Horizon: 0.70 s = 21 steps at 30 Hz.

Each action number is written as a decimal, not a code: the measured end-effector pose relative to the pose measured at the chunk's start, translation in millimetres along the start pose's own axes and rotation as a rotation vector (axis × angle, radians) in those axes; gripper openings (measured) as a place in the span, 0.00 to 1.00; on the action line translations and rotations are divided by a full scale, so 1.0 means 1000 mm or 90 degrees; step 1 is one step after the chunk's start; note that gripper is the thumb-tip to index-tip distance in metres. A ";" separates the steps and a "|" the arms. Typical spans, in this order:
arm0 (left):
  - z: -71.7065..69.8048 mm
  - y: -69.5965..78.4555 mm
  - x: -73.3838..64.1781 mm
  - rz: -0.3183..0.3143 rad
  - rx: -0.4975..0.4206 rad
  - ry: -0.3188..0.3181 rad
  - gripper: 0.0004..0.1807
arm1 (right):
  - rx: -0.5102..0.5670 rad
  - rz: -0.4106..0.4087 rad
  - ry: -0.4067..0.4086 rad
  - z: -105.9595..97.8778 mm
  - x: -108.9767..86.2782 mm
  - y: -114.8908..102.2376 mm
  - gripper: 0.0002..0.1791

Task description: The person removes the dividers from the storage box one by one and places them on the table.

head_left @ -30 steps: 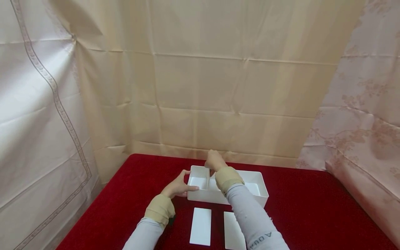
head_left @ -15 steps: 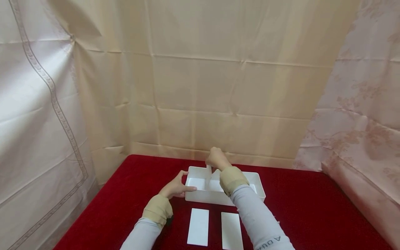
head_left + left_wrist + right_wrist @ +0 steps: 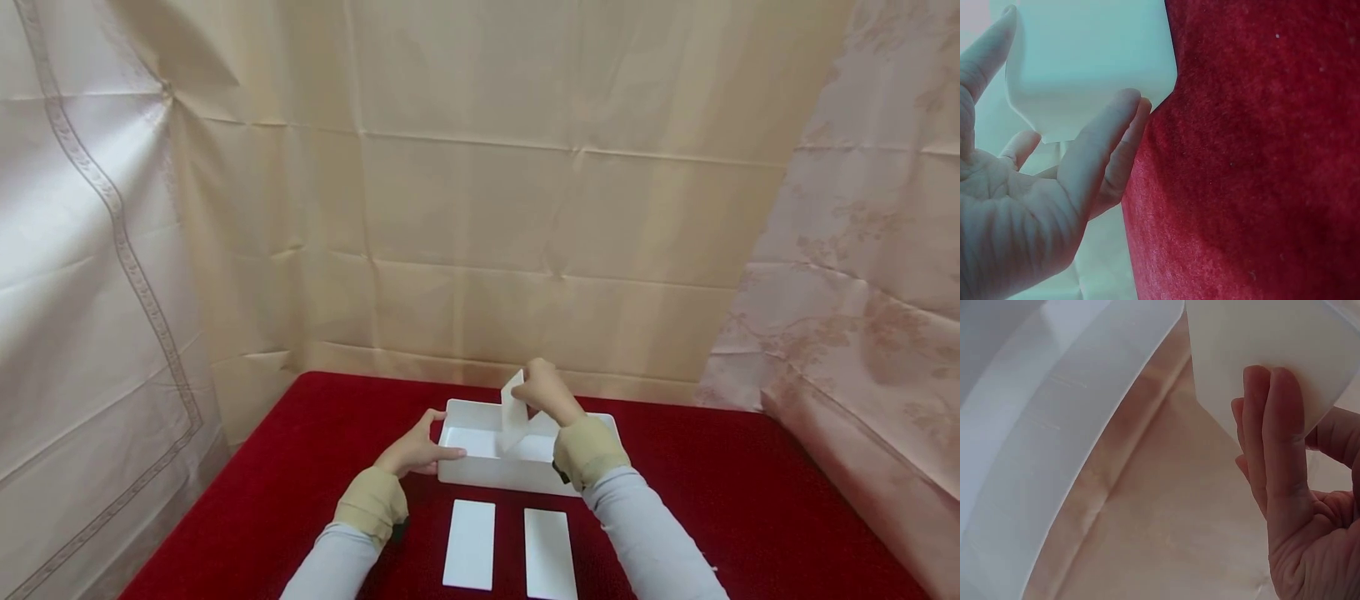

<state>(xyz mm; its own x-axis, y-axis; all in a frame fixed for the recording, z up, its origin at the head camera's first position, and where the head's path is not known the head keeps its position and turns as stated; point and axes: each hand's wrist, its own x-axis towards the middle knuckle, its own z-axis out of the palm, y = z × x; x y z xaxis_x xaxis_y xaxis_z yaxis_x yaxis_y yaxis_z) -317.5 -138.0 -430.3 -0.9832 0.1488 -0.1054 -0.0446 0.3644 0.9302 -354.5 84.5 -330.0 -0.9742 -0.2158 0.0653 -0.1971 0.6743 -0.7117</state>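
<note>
A long white open-topped box (image 3: 487,472) stands on the red table. My left hand (image 3: 414,450) holds its left end, thumb on the near wall and fingers at the end and far side. The left wrist view shows the box end (image 3: 1091,44) between that hand's spread fingers. Above the box's middle, my right hand (image 3: 551,392) pinches a thin white panel (image 3: 513,407) by its upper part. The panel stands tilted, its lower edge down inside the box. In the right wrist view, straight fingers lie flat along the panel (image 3: 1254,337), with the thumb behind it.
Two flat white panels lie side by side on the red cloth (image 3: 300,500) in front of the box: the left panel (image 3: 469,546) and the right panel (image 3: 550,554). Beige curtain (image 3: 465,208) hangs behind the table, with patterned cloth (image 3: 862,292) at the right.
My right hand has drawn the panel up and slightly right from its upright place across the box, so more of it shows above the rim. The left hand keeps its hold on the box.
</note>
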 end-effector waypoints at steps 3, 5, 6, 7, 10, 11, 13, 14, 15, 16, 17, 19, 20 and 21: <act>-0.001 0.000 0.002 0.002 0.001 0.000 0.40 | 0.014 -0.021 0.007 -0.004 -0.007 0.006 0.06; -0.001 -0.001 0.003 0.001 0.000 -0.001 0.40 | 0.025 -0.032 0.009 -0.007 -0.011 0.010 0.02; -0.001 -0.002 0.003 0.001 -0.002 -0.002 0.40 | 0.029 -0.038 0.010 -0.008 -0.014 0.013 0.00; -0.001 -0.002 0.004 0.000 -0.002 -0.003 0.40 | 0.037 -0.043 0.013 -0.010 -0.017 0.015 0.02; 0.000 -0.003 0.004 0.003 -0.005 -0.007 0.41 | 0.061 -0.055 0.024 -0.013 -0.026 0.023 0.04; 0.000 -0.003 0.004 0.001 -0.008 -0.008 0.41 | 0.063 -0.054 0.029 -0.015 -0.029 0.026 0.03; 0.001 -0.004 0.003 0.003 -0.006 -0.009 0.41 | 0.071 -0.043 0.037 -0.018 -0.037 0.032 0.01; 0.001 -0.004 0.003 0.003 -0.006 -0.010 0.41 | 0.073 -0.035 0.039 -0.020 -0.041 0.035 0.01; 0.002 -0.004 0.003 0.000 -0.005 -0.008 0.41 | 0.073 -0.024 0.041 -0.023 -0.044 0.038 0.01; 0.002 -0.004 0.003 0.002 -0.002 -0.008 0.41 | 0.079 -0.017 0.040 -0.025 -0.048 0.041 0.01; 0.002 -0.004 0.003 0.001 -0.002 -0.008 0.41 | 0.084 -0.010 0.038 -0.028 -0.052 0.045 0.03; 0.002 -0.004 0.003 0.001 -0.004 -0.008 0.41 | 0.101 -0.002 0.033 -0.035 -0.060 0.051 0.07; 0.002 -0.004 0.003 0.002 -0.003 -0.009 0.41 | 0.109 0.003 0.034 -0.039 -0.064 0.054 0.09; 0.002 -0.004 0.004 0.003 -0.002 -0.011 0.41 | 0.116 0.005 0.034 -0.043 -0.067 0.057 0.10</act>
<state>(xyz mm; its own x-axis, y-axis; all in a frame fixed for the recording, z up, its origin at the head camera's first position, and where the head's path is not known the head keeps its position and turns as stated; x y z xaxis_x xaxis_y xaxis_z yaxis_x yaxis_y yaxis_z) -320.8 -137.3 -435.3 -0.9802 0.1670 -0.1066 -0.0398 0.3612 0.9316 -305.1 167.9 -344.7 -0.9809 -0.1706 0.0933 -0.1718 0.5356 -0.8268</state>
